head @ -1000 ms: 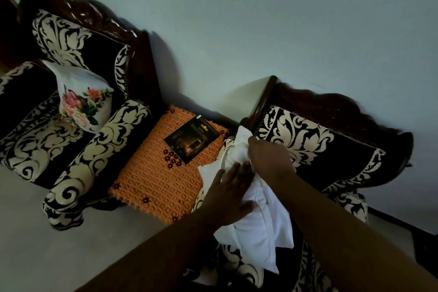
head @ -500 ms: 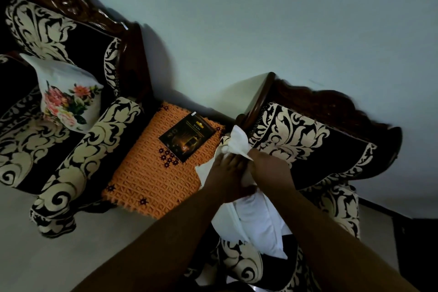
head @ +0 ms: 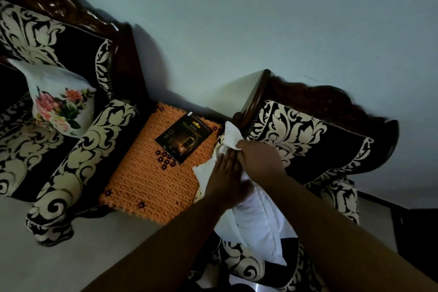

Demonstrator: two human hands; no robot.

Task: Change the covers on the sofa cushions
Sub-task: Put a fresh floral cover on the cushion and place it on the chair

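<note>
The white cushion (head: 256, 220) lies on the chair (head: 308, 140) at 5 o'clock. The right hand (head: 258, 159) grips its top corner. The left hand (head: 227, 180) rests on it, fingers seemingly flat, though it is dim. A flower cushion (head: 61, 106) sits at 9 o'clock
</note>
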